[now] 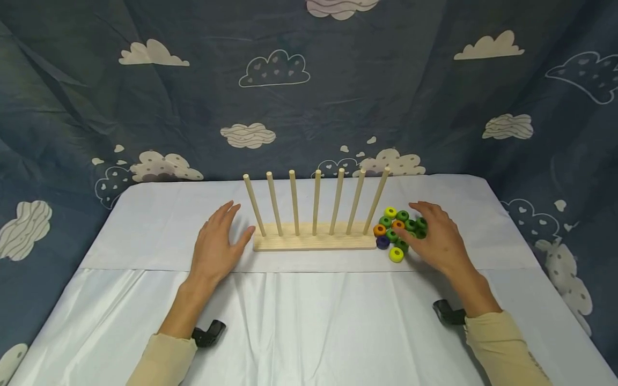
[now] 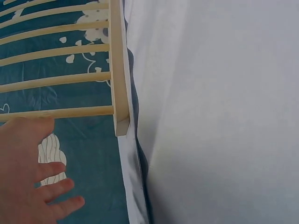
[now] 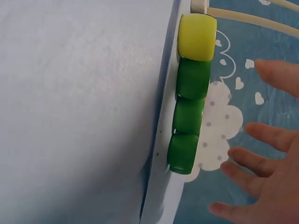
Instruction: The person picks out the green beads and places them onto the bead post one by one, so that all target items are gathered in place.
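Observation:
A wooden peg rack (image 1: pixel 314 244) with several upright pegs stands on the white table. My left hand (image 1: pixel 217 246) hovers beside its left end with fingers spread, holding nothing; the left wrist view shows the thumb (image 2: pixel 37 126) near the end peg (image 2: pixel 60 113). At the rack's right end lies a cluster of wooden beads: green beads (image 1: pixel 392 235), yellow beads (image 1: pixel 396 254), orange beads (image 1: pixel 380 230) and a dark blue bead (image 1: pixel 382 242). Over the right edge of the cluster is my right hand (image 1: pixel 439 241), fingers apart and empty. In the right wrist view a yellow bead (image 3: pixel 197 37) and green beads (image 3: pixel 188 115) sit in a row.
A white cloth covers the table (image 1: pixel 318 321), with a crease running across it. Behind hangs a dark blue curtain (image 1: pixel 386 96) with cloud prints. Black wrist cameras (image 1: pixel 209 333) are strapped at both sleeves.

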`<state>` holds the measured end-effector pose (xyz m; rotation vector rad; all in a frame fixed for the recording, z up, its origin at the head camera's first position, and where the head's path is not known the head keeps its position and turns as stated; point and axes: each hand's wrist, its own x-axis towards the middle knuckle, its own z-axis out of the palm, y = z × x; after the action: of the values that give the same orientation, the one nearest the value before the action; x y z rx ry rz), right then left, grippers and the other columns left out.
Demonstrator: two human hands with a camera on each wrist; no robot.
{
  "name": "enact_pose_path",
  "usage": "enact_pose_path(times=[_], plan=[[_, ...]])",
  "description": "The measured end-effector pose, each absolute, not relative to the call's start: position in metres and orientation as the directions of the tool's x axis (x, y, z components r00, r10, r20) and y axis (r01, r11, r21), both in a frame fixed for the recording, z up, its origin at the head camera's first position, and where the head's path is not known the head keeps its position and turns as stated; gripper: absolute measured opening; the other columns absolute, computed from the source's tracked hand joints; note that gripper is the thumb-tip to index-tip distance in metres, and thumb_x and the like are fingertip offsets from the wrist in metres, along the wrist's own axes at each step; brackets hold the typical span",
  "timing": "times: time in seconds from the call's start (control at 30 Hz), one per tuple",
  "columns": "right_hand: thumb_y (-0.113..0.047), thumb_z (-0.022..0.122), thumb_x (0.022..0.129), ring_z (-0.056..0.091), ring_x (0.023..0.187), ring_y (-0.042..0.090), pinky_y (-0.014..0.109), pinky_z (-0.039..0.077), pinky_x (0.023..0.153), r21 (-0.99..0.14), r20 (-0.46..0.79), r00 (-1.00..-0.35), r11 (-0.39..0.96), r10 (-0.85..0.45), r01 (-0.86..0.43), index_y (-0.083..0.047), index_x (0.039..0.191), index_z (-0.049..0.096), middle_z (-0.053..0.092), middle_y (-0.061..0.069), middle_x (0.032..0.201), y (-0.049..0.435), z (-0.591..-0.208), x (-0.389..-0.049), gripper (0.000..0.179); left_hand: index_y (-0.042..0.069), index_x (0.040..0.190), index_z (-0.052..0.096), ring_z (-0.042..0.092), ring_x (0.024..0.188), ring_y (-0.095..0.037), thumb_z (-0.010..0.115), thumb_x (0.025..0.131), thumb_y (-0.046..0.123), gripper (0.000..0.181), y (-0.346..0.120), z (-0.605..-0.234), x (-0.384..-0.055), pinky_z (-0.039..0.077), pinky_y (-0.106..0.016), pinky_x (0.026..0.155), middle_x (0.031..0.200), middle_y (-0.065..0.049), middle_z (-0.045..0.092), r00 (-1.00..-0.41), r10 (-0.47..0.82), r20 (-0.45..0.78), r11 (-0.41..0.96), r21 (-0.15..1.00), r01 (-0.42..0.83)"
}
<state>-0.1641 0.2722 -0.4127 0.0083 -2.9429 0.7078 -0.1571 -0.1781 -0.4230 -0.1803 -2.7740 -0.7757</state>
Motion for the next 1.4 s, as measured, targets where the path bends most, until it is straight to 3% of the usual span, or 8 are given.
enact_pose_path(times=[0.17,0.43,0.63,0.8,1.13,1.23,1.3,1.4], plan=[[-0.032,0.075,0.095,0.036,0.145,0.055,0.078,0.036,0.115,-0.522,0.052,-0.999,0.853,0.006,-0.022,-0.007,0.156,0.042,0.038,0.03,0.159,0.278,-0.412,-0.165,0.074,0.01,0.151,0.053,0.044,0.15,-0.036,0.062,0.105,0.038,0.055,-0.178,-0.422,-0.156,0.043,-0.061,0.12,0.162,-0.012,0.046,-0.962,0.037,0.27,0.79,0.581,0.194],[-0.012,0.079,0.089,0.031,0.148,0.057,0.079,0.031,0.118,-0.593,0.004,-1.0,0.805,-0.016,-0.015,-0.006,0.157,0.04,0.034,0.032,0.159,0.289,-0.416,-0.164,0.079,0.014,0.151,0.053,0.043,0.151,-0.035,0.059,0.107,0.037,0.05,-0.175,-0.421,-0.156,0.041,-0.06,0.123,0.16,-0.011,0.049,-0.969,0.027,0.246,0.742,0.644,0.184],[-0.007,0.081,0.085,0.031,0.148,0.058,0.078,0.032,0.118,-0.599,-0.037,-0.999,0.8,-0.009,0.015,-0.006,0.159,0.036,0.032,0.034,0.16,0.3,-0.42,-0.163,0.087,0.014,0.149,0.056,0.045,0.15,-0.035,0.06,0.107,0.034,0.047,-0.173,-0.421,-0.157,0.041,-0.06,0.123,0.157,-0.011,0.052,-0.963,0.033,0.266,0.707,0.675,0.21],[-0.003,0.081,0.084,0.037,0.143,0.057,0.076,0.037,0.115,-0.6,-0.014,-1.0,0.8,-0.007,0.002,-0.002,0.157,0.038,0.038,0.034,0.153,0.304,-0.424,-0.162,0.086,0.014,0.147,0.057,0.047,0.148,-0.034,0.061,0.107,0.031,0.044,-0.171,-0.422,-0.158,0.042,-0.059,0.123,0.155,-0.011,0.054,-0.959,0.04,0.282,0.677,0.698,0.234],[-0.001,0.079,0.086,0.052,0.124,0.049,0.066,0.053,0.106,-0.602,0.034,-0.998,0.798,0.045,0.015,0.002,0.153,0.042,0.046,0.033,0.137,0.308,-0.428,-0.162,0.077,0.014,0.145,0.059,0.053,0.143,-0.033,0.06,0.107,0.029,0.04,-0.168,-0.421,-0.158,0.055,-0.053,0.11,0.151,-0.01,0.058,-0.954,0.044,0.297,0.638,0.726,0.256],[-0.002,0.08,0.086,0.058,0.115,0.046,0.058,0.059,0.095,-0.606,0.024,-0.999,0.795,0.049,0.024,0.003,0.151,0.043,0.054,0.031,0.129,0.309,-0.428,-0.162,0.076,0.014,0.144,0.06,0.055,0.141,-0.032,0.059,0.108,0.029,0.039,-0.167,-0.421,-0.159,0.055,-0.053,0.11,0.149,-0.01,0.059,-0.952,0.045,0.301,0.623,0.737,0.263],[-0.002,0.081,0.085,0.06,0.111,0.044,0.044,0.061,0.085,-0.607,0.015,-0.999,0.794,0.049,0.03,0.004,0.151,0.043,0.057,0.031,0.125,0.311,-0.428,-0.163,0.076,0.013,0.143,0.061,0.056,0.139,-0.032,0.06,0.107,0.028,0.038,-0.166,-0.421,-0.159,0.056,-0.053,0.109,0.148,-0.01,0.06,-0.95,0.044,0.308,0.613,0.743,0.27],[-0.003,0.082,0.085,0.062,0.108,0.042,0.023,0.054,0.075,-0.613,0.003,-0.998,0.789,0.06,0.046,0.004,0.149,0.044,0.06,0.03,0.123,0.312,-0.43,-0.164,0.075,0.012,0.141,0.062,0.058,0.136,-0.032,0.06,0.107,0.026,0.037,-0.165,-0.422,-0.159,0.057,-0.054,0.108,0.145,-0.01,0.062,-0.946,0.041,0.322,0.604,0.746,0.28]])
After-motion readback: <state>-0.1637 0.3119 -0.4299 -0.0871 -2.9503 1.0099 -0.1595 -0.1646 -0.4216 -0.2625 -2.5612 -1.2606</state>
